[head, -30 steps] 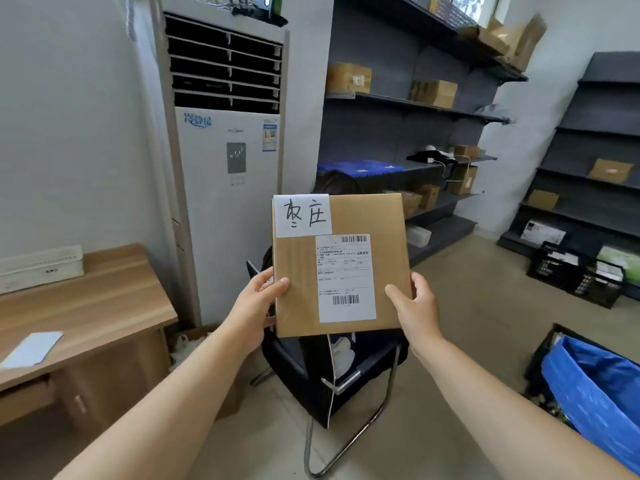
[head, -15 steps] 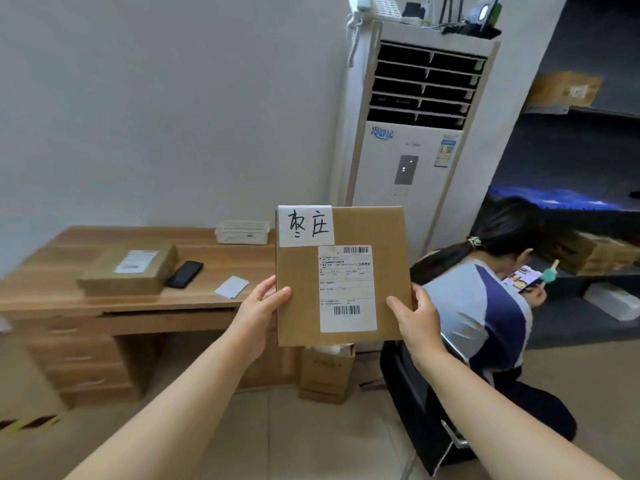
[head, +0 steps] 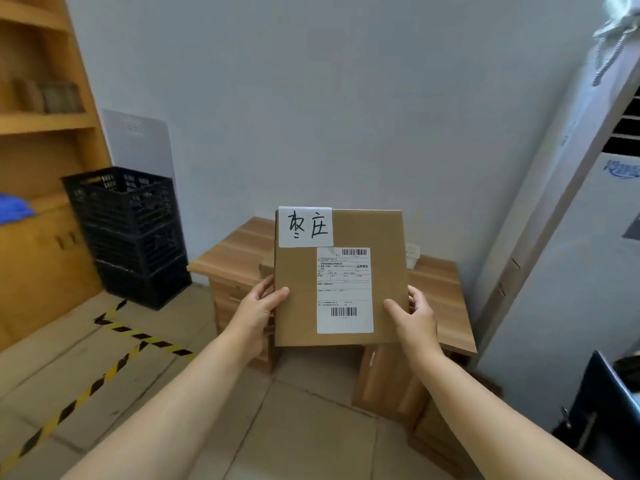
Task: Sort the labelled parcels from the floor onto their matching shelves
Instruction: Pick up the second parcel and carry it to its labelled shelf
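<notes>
At the far left I saw a wooden shelving unit (head: pixel 45 123) with something blue (head: pixel 14 209) lying on a lower ledge, and next to it a stack of black plastic crates (head: pixel 128 233) standing against the wall. Yellow-and-black tape (head: pixel 114 344) ran across the floor tiles in front of them. My left hand (head: pixel 258 311) gripped the left edge of the flat cardboard parcel (head: pixel 341 277), thumb laid across its front face and fingers curled behind. The parcel was held upright in the air at the middle of the view, facing me, in front of a wooden desk (head: pixel 235 247). A white handwritten label (head: pixel 305 226) sat at its top left corner, and a printed shipping label (head: pixel 344 289) with barcodes lay below and to the right. My right hand (head: pixel 414 317) clasped the right edge likewise, thumb in front. At the far right stood a tall white air conditioner (head: pixel 568 258).
</notes>
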A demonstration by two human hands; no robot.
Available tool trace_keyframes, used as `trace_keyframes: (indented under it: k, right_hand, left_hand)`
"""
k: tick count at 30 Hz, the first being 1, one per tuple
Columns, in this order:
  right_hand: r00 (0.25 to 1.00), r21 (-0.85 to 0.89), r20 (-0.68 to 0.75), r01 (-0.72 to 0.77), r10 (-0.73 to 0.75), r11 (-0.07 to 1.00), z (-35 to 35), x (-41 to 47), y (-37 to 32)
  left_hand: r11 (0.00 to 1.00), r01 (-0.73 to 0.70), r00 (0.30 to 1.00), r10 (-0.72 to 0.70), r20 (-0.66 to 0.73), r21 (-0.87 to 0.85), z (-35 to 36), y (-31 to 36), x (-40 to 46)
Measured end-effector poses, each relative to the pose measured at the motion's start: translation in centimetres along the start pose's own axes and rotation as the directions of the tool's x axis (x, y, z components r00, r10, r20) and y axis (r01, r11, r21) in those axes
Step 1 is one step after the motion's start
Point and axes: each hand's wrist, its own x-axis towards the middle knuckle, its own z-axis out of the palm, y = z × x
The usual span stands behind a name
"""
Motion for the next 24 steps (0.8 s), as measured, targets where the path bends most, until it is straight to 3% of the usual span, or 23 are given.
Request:
trace_keyframes:
  k: [10, 24]
  right_hand:
    - [0.958, -0.003, 0.286, 0.006, -0.005, 1.0, 16.4, 3.0, -1.2]
    - [0.79, 0.048, 0.613, -0.028, -0.007, 0.998, 36.5, 12.5, -2.6]
  left_hand:
    - [0.996, -0.076, 0.952, 0.056, -0.301, -0.055, -12.6, 3.6, 1.4]
    - [0.987, -0.16, 0.776, 0.124, -0.618, -0.002, -23.6, 8.8, 10.1]
